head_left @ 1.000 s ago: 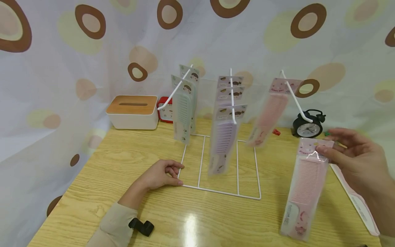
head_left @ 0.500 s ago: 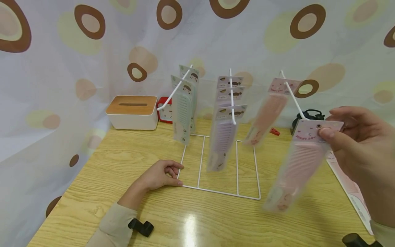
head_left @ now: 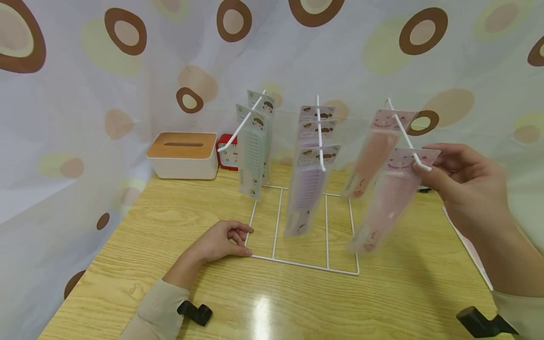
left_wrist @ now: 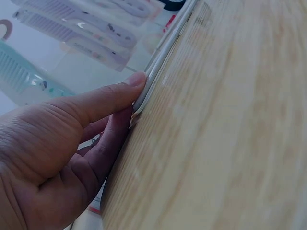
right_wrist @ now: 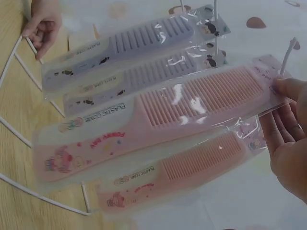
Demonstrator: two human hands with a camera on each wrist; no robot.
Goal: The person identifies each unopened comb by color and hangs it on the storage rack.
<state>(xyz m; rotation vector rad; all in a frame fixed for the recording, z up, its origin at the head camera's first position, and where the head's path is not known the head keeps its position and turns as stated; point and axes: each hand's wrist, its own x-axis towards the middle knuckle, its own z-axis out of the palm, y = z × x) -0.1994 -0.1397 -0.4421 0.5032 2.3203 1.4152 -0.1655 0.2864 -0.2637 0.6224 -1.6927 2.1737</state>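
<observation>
My right hand (head_left: 471, 184) pinches the header card of a pink comb (head_left: 393, 193) in a clear packet. The card sits at the tip of the right prong (head_left: 405, 131) of a white wire rack (head_left: 301, 264); in the right wrist view the prong's end sticks out past the card. Behind it, another pink comb (head_left: 376, 151) hangs on the same prong. Purple combs (head_left: 310, 189) hang on the middle prong, mint-green combs (head_left: 253, 151) on the left one. My left hand (head_left: 221, 243) holds the rack's front left base corner, thumb on the wire (left_wrist: 152, 74).
A white tissue box (head_left: 184, 166) with a wooden lid stands at the back left, beside a red clock (head_left: 228, 158). Another pink comb packet (head_left: 471, 252) lies on the table at the right, partly behind my right arm. A patterned curtain (head_left: 340, 52) closes off the back.
My right hand has carried the pink comb up, left and away from me, from beside the rack onto the right prong's tip. The left hand has stayed on the rack corner.
</observation>
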